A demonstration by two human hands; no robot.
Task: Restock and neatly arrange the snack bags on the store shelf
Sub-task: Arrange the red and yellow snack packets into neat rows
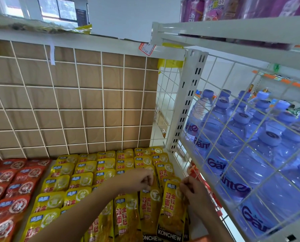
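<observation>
**Shelf (pixel 178 163), snack section: entry at this moment**

- **Yellow bags (pixel 83 180).** Flat foil pouches laid shingled in about six columns that run from the shelf front to the wire back (pixel 76 102). I count upward of twenty-five. The overlap hides the rest, so no exact figure.
- **Front bag (pixel 172 206).** One, in the right-most column near the front edge, its top lifted a little. My right hand (pixel 192 191) pinches its upper right edge between thumb and fingertips.
- **Next bag (pixel 150 203).** One, in the column just to the left. My left hand (pixel 142 179) has its fingers curled at the top seal and seems to pinch it, though the grip is partly hidden.
- **Handling, judged.** Light, limp and slick. The foil will likely slide on its neighbours, and a push in the middle would buckle it. Best taken by the stiff sealed rim at top or bottom, then laid down flat and squared to the column.
- **Red bags (pixel 15 186).** Same pouch type, to the left of the yellow and also shingled. About fifteen in view, cut off by the frame.
- **Bottles (pixel 233 137).** Blue water bottles behind the right-hand wire panel. About a dozen caps show.
- **Hands.** Two, both at the right columns.
</observation>
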